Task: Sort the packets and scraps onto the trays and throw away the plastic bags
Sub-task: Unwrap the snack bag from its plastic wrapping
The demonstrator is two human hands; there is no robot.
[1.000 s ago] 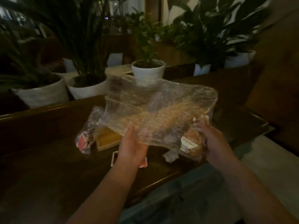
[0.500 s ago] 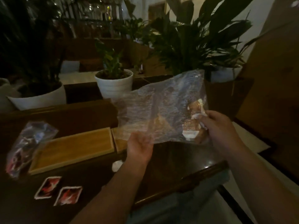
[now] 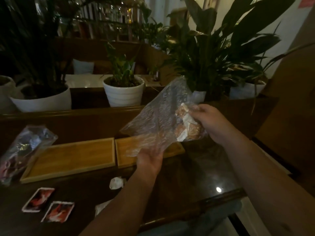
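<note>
I hold a clear plastic bag above the right wooden tray. My left hand grips its lower edge, and my right hand pinches the side where brown and white packets bunch inside. A larger wooden tray lies to the left of the small one. Another plastic bag with packets inside rests at the far left. Two red packets lie flat on the dark table, and a white crumpled scrap sits near my left forearm.
White plant pots and large leafy plants line the ledge behind the dark wooden table. Another pale scrap lies by my left forearm. The table's front edge runs just below my arms. A brown wall stands at the right.
The view has swung to the right and both trays now show. The bag has been turned from a flat spread to a steep tilt, with my right hand raised and my left hand lower.
</note>
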